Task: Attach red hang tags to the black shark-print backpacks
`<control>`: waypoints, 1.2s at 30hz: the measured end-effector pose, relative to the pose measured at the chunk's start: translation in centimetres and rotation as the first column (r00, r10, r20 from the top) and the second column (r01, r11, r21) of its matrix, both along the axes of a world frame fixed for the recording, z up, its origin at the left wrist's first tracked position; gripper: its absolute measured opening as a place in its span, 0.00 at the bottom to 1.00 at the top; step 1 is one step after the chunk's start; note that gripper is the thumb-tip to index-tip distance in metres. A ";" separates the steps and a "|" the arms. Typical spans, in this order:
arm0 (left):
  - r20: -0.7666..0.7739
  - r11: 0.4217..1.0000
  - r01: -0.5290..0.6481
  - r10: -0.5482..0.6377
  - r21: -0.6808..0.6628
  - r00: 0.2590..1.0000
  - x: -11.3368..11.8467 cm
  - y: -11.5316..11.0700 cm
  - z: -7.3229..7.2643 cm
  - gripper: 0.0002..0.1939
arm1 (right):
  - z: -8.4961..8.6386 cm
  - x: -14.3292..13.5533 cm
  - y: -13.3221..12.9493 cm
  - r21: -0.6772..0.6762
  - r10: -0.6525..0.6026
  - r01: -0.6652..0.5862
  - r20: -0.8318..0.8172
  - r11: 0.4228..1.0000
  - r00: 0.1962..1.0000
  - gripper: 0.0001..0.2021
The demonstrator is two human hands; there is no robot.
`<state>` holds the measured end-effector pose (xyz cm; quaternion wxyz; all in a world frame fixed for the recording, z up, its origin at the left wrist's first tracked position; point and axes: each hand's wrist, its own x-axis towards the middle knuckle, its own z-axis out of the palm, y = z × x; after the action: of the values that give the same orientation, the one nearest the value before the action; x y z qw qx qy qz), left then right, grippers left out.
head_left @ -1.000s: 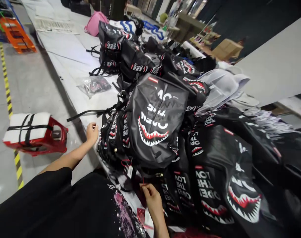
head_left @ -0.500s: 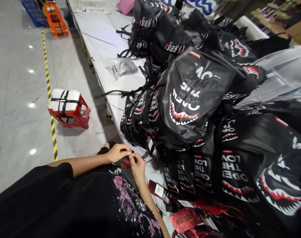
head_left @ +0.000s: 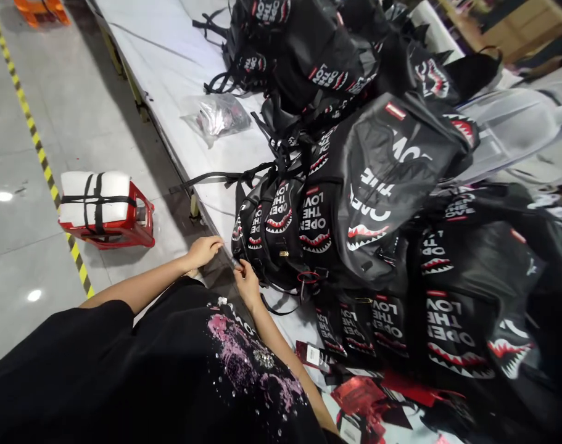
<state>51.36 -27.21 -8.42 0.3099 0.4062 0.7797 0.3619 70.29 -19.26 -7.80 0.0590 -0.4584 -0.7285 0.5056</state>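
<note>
At the table's edge, my left hand (head_left: pixel 205 251) is closed in a pinch, on something too small to make out. My right hand (head_left: pixel 247 279) is closed too, its fingers pinching a small dark item I cannot identify. A narrow gap separates the two hands. Just beyond them lies a black backpack (head_left: pixel 274 228) with white lettering and red-and-white shark mouths. A larger black backpack (head_left: pixel 377 191) rests against it, its front panel facing up. A red oval loop (head_left: pixel 308 277) hangs near the smaller bag's lower edge.
Several black backpacks (head_left: pixel 451 320) are piled along the white table (head_left: pixel 155 43). A clear plastic bag (head_left: pixel 218 117) lies near the table's edge. Red tags and packets (head_left: pixel 361 394) are at lower right. A red stool (head_left: pixel 144 225) with a white strapped top stands on the floor.
My hands have moved apart, the left one going left and up. The view has shifted, and the small backpack beside my hands is turned to show more of its front.
</note>
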 end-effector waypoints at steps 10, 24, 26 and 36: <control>-0.009 0.862 0.482 -0.489 -0.157 0.872 -3.6 7.4 -4.0 0.09 | -3.1 -5.0 1.6 0.054 -0.195 0.192 0.054 0.980 0.979 0.20; 0.129 0.613 0.745 -0.743 -0.263 0.657 -7.0 10.5 -2.2 0.07 | 2.4 -6.0 1.8 0.197 -0.109 -0.039 0.687 0.980 0.719 0.10; 0.188 0.620 0.754 -0.732 -0.217 0.655 -7.7 10.7 -1.9 0.09 | 2.4 -5.9 1.7 0.071 -0.144 0.127 0.591 0.989 0.793 0.07; 0.482 0.586 0.809 -0.723 0.050 0.495 -10.0 10.7 -1.7 0.21 | 2.2 -4.9 3.2 -0.582 -0.475 0.506 0.221 0.636 0.852 0.05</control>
<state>41.38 -16.54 -10.08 0.6462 0.5840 0.4504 0.1961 65.35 -16.09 -5.63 0.0227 -0.6433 -0.3693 0.6702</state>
